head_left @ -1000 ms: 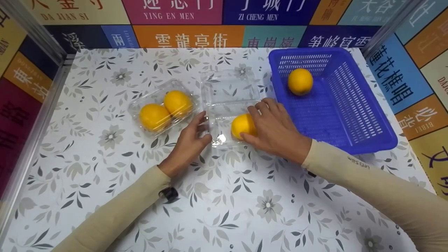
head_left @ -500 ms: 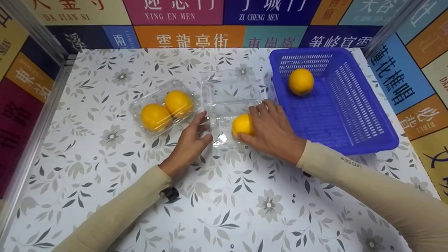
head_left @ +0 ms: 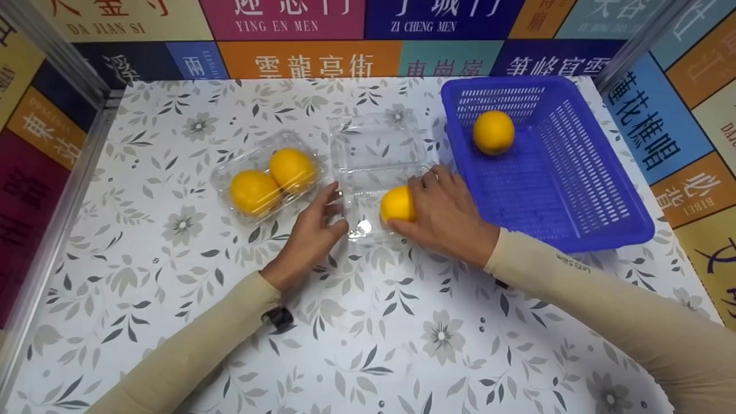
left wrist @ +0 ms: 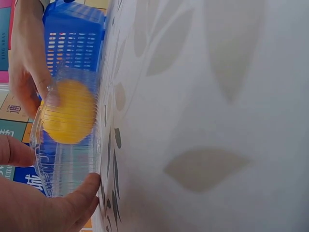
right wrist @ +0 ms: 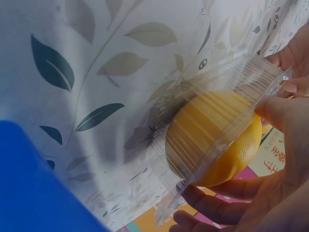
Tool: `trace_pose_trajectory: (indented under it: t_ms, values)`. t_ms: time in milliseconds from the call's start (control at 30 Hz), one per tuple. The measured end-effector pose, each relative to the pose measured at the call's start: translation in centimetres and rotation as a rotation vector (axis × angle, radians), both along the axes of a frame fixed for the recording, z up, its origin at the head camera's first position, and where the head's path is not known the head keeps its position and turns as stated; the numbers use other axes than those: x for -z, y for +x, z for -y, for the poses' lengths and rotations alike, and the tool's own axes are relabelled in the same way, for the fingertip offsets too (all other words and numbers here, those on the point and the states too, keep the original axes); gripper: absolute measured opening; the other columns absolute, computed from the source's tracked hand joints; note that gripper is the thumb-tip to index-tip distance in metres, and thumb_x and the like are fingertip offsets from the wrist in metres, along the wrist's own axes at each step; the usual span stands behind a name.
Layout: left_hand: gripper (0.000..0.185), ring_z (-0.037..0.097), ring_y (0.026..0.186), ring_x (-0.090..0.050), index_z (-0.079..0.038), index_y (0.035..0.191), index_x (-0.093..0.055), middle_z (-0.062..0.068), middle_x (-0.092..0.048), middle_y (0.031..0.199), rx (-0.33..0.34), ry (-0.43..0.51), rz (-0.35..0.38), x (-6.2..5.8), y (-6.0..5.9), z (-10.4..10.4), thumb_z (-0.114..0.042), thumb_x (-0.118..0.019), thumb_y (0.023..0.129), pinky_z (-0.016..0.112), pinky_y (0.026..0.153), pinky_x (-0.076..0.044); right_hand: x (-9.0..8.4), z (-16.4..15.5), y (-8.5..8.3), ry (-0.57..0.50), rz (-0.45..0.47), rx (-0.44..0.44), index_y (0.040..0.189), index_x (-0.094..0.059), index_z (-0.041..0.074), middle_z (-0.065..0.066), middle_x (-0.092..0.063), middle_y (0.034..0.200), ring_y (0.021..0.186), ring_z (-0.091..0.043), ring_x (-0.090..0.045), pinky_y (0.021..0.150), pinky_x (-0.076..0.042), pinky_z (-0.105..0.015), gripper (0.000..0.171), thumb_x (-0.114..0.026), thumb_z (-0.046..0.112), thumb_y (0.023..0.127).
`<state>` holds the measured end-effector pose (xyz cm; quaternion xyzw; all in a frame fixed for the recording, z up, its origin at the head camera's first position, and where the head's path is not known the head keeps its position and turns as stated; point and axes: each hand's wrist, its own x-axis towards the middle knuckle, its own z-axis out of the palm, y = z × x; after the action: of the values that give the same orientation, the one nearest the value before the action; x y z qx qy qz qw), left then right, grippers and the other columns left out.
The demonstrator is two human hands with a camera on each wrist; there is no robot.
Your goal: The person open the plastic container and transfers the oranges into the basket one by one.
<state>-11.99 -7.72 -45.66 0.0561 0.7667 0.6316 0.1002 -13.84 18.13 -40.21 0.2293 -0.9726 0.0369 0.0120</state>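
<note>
An open clear plastic box (head_left: 376, 150) lies mid-table. My right hand (head_left: 409, 202) curls round an orange (head_left: 395, 204) and holds it inside the box's near half (right wrist: 227, 110); in the right wrist view the orange (right wrist: 212, 137) sits against the ribbed plastic wall. My left hand (head_left: 338, 208) holds the box's near left corner between fingers and thumb. The left wrist view shows the thumb (left wrist: 82, 193) under the box (left wrist: 65, 162), with the orange (left wrist: 70, 113) behind the plastic.
A shut clear box (head_left: 221, 178) holding two oranges (head_left: 270, 179) lies left of the open one. A blue slatted basket (head_left: 581, 190) at the right holds one orange (head_left: 493, 132). Colourful sign panels wall the flowered table (head_left: 368, 322) at back and sides.
My right hand and the orange have slid slightly left within the box. The left hand has stayed where it was.
</note>
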Motion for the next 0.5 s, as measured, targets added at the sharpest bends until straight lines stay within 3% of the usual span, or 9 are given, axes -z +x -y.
trace_pose_trajectory:
  t_ms: [233, 500]
  values:
    - [0.081, 0.038, 0.15, -0.052, 0.0, 0.172, -0.029, 0.021, -0.046, 0.167, 0.003, 0.024, -0.016, 0.1, 0.03, -0.02, -0.001, -0.062, 0.097, 0.049, 0.125, -0.043, -0.01, 0.09, -0.07, 0.011, -0.007, -0.005, 0.134, -0.063, -0.007, -0.028, -0.067, 0.121, 0.128, -0.047, -0.053, 0.113, -0.042, -0.064, 0.084, -0.071, 0.069, 0.097]
    - [0.081, 0.038, 0.149, -0.053, 0.0, 0.172, -0.029, 0.021, -0.047, 0.167, -0.002, 0.032, -0.007, 0.0, 0.09, -0.04, -0.001, -0.062, 0.098, 0.048, 0.124, -0.045, 0.1, 0.06, -0.28, -0.014, 0.033, -0.028, 0.137, -0.061, -0.008, -0.029, -0.066, 0.124, 0.133, -0.048, -0.05, 0.124, -0.035, -0.067, 0.081, -0.073, 0.062, 0.099]
